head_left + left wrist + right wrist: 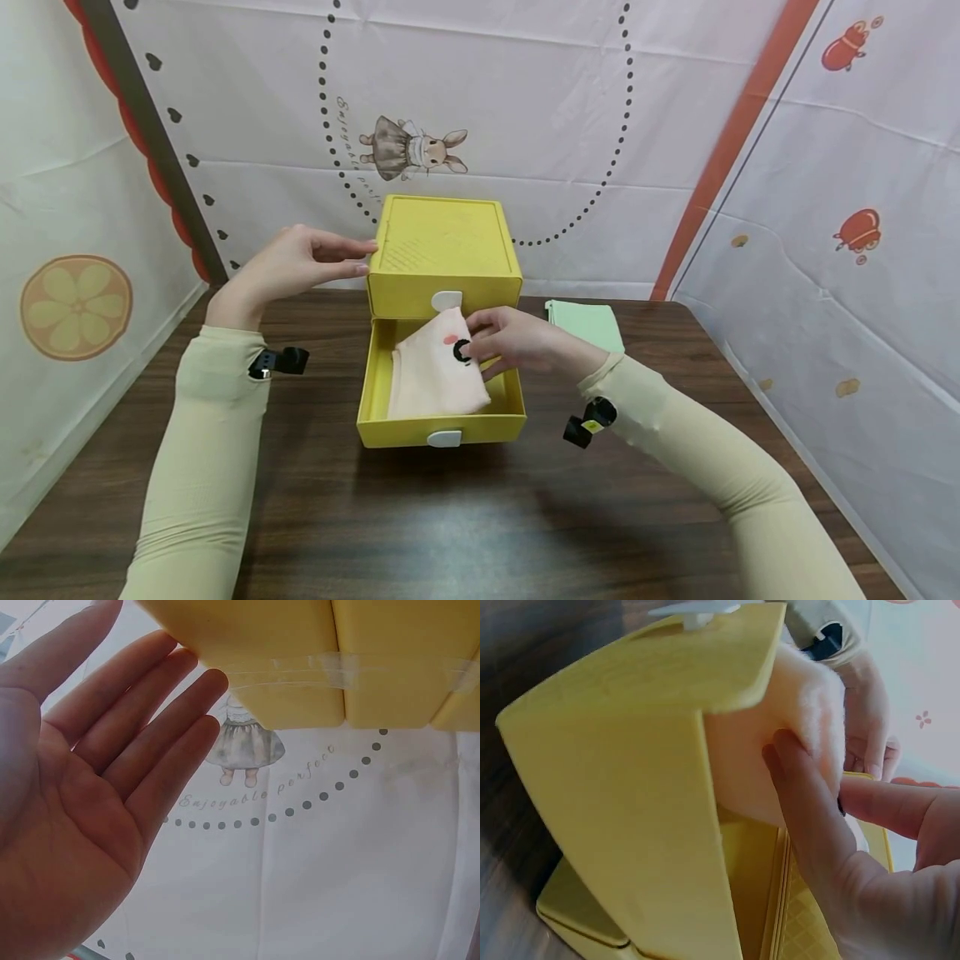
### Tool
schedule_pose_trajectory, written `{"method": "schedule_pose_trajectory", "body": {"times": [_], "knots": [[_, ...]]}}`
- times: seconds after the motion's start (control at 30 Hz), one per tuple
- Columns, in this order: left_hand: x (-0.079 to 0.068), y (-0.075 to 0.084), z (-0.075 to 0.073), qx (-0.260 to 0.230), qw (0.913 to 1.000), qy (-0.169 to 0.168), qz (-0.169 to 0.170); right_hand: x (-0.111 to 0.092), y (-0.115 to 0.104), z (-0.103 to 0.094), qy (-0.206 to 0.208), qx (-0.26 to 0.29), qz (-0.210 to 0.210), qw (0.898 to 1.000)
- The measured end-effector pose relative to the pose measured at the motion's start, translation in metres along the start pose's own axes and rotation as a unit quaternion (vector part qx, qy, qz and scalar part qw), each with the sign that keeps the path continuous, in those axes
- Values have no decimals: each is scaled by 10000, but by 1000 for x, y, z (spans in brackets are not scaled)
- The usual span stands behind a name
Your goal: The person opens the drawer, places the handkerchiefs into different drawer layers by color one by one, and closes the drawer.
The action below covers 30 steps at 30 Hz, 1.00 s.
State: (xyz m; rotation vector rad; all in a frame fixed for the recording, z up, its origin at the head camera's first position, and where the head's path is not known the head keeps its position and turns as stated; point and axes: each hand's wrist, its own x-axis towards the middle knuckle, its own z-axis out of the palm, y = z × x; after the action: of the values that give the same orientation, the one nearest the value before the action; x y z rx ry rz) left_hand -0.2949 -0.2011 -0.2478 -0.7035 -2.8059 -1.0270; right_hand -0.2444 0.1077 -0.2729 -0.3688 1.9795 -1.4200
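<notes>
A small yellow two-drawer box [442, 237] stands on a dark wooden table, its lower drawer [405, 432] pulled out towards me. In that drawer lies a folded pale pink towel [431, 379] with a printed face, one corner raised against the upper drawer's front. My right hand [517, 337] pinches the towel's right side; the right wrist view has thumb and fingers on either side of the cloth [742, 761]. With fingers nearly straight, my left hand [288, 262] touches the box's upper left edge; its palm [90, 825] shows bare in the left wrist view.
To the right of the box, a folded light green towel [588, 323] lies near the table's back edge. White printed cloth [562, 100] hangs behind and along both sides of the table [450, 533]. The drawers have white tab handles [445, 438].
</notes>
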Motion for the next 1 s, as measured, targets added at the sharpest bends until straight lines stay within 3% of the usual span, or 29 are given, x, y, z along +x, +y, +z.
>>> {"method": "schedule_pose_trajectory", "body": {"times": [0.4,0.6,1.0], "knots": [[-2,2,0,-78,10000,-17,-23,0,-4,-3,75,-961,328,9948],[-2,3,-2,-120,9999,-37,-10,-2,-9,-6,33,-1282,268,9914],[0,1,-1,9,10000,-21,-16,1,-13,-5,308,-2505,196,9674]]}}
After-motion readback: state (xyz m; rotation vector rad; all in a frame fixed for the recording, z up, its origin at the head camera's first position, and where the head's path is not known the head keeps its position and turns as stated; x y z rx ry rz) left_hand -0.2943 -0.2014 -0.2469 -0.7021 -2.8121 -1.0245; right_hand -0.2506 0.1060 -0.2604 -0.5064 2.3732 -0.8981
